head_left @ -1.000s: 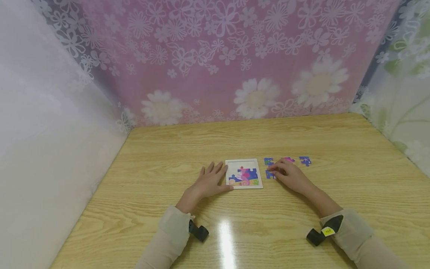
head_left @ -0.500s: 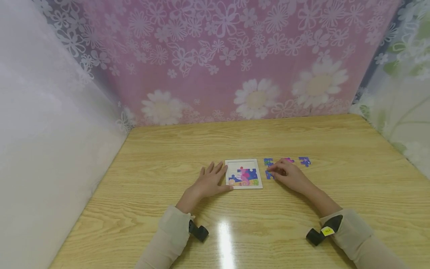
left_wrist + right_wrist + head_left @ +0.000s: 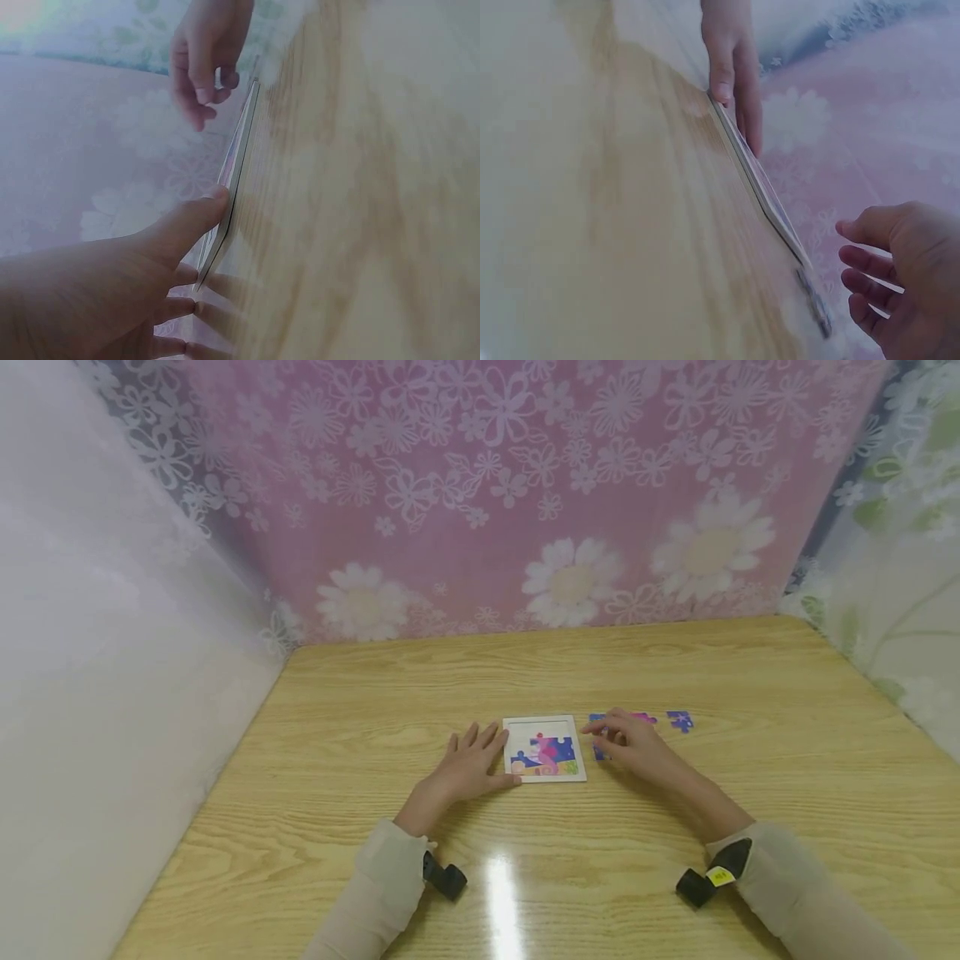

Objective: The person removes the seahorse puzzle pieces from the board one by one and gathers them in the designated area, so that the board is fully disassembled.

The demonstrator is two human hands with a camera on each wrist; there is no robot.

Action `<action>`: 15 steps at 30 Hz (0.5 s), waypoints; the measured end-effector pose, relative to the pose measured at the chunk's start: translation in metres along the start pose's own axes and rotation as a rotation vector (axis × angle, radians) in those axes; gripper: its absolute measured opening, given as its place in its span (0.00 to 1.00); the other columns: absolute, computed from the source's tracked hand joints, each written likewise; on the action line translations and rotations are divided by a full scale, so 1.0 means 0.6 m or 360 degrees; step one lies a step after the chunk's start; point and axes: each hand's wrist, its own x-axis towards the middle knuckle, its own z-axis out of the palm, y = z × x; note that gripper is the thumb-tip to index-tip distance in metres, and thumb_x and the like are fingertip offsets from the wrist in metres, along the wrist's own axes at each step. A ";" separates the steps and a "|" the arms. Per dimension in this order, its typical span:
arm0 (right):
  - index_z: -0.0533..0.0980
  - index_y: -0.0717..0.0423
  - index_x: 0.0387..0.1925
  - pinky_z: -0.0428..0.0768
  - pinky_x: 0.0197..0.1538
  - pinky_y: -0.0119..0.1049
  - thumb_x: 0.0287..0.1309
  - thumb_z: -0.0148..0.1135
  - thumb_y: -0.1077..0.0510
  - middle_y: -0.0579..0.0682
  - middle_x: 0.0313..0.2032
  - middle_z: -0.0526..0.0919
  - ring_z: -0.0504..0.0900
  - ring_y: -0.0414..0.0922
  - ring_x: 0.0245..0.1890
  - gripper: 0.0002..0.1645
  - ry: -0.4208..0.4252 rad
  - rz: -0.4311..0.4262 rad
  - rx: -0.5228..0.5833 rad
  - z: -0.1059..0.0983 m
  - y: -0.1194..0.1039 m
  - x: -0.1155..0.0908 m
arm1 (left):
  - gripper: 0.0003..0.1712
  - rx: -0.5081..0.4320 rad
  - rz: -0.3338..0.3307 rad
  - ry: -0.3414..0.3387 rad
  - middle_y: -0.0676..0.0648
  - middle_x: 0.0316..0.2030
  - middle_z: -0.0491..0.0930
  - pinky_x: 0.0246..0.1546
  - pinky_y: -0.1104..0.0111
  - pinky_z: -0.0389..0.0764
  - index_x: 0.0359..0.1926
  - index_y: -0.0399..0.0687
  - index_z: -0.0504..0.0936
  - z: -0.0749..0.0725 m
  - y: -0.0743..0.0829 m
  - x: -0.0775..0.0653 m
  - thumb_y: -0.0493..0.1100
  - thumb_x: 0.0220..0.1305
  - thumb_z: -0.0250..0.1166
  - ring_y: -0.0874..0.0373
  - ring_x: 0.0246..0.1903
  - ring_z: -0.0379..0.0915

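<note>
In the head view, a white-rimmed puzzle tray [image 3: 581, 762] lies on the table, its lower part filled with a pink seahorse picture [image 3: 550, 758] on blue. Along its left side, my left hand [image 3: 462, 770] rests with fingers spread, thumb at the near left corner. My right hand [image 3: 633, 747] hovers just right of the tray, thumb and fingers apart. Beneath its fingers lies a blue puzzle piece [image 3: 602, 752], partly covered. In the right wrist view nothing shows between the loosely bent fingers of my right hand [image 3: 915, 281].
Beyond the right hand lie a partly hidden blue piece [image 3: 596, 717], a pink piece [image 3: 648, 718] and a blue piece with a star [image 3: 681, 720]. The wooden table [image 3: 375, 693] meets a floral pink backdrop [image 3: 465, 527] behind.
My right hand has shifted slightly left toward the tray, and its fingertips have parted, covering more of the far left loose piece. The left hand stays in place.
</note>
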 end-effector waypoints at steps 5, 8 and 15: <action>0.79 0.60 0.43 0.74 0.28 0.34 0.59 0.59 0.64 0.51 0.38 0.77 0.74 0.44 0.32 0.10 -0.0100 0.0025 0.0005 0.017 -0.029 0.034 | 0.47 0.0001 -0.0002 0.0012 0.45 0.70 0.40 0.61 0.45 0.35 0.72 0.49 0.47 -0.001 -0.003 -0.002 0.68 0.60 0.50 0.43 0.67 0.30; 0.78 0.61 0.44 0.75 0.30 0.36 0.58 0.58 0.64 0.53 0.40 0.77 0.74 0.47 0.34 0.12 -0.0165 0.0034 -0.0003 0.029 -0.038 0.050 | 0.47 -0.0002 0.0001 0.0011 0.45 0.70 0.40 0.61 0.45 0.35 0.72 0.49 0.47 -0.001 -0.003 -0.002 0.68 0.61 0.50 0.43 0.67 0.30; 0.78 0.63 0.44 0.74 0.35 0.38 0.58 0.57 0.64 0.52 0.36 0.75 0.74 0.47 0.35 0.12 -0.0216 0.0152 -0.0005 0.056 -0.042 0.068 | 0.47 0.0006 0.0020 0.0030 0.44 0.70 0.41 0.61 0.44 0.36 0.71 0.49 0.48 0.000 -0.001 -0.001 0.68 0.61 0.50 0.42 0.67 0.31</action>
